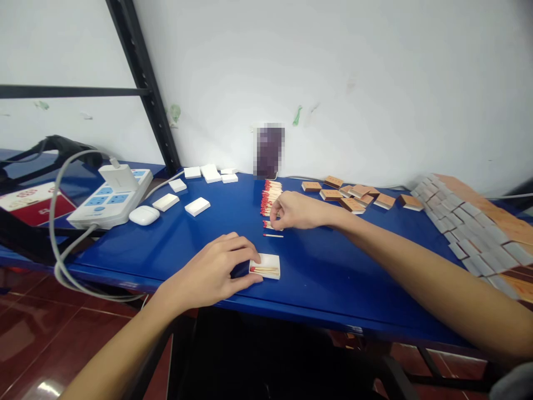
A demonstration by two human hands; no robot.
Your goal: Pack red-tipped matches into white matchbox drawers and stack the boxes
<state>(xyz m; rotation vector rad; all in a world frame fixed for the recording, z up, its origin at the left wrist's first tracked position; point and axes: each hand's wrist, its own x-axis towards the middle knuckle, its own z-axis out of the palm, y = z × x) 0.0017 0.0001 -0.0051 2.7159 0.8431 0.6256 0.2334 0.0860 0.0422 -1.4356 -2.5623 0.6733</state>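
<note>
My left hand (pixel 222 269) grips the left end of a small white matchbox tray (pixel 270 259) between thumb and fingers, near the table's front edge. Several red-headed matches (pixel 266 271) lie in the tray along its near side. Beyond it, my right hand (pixel 293 211) is closed in a pinch on a match (pixel 265 224) at the near end of a row; the fingertips partly cover it. One single match (pixel 273 235) lies apart, just in front of that hand. Past the fingers stretches a long pile of matches (pixel 270 194), heads to the left.
White trays (pixel 197 206) and a white earbud case (pixel 144 215) lie to the left, beside a power strip (pixel 110 200) with a charger. Brown matchbox sleeves (pixel 352 205) are scattered at the back right. Grey-sided boxes (pixel 478 228) are stacked at far right. A pixelated object leans on the wall.
</note>
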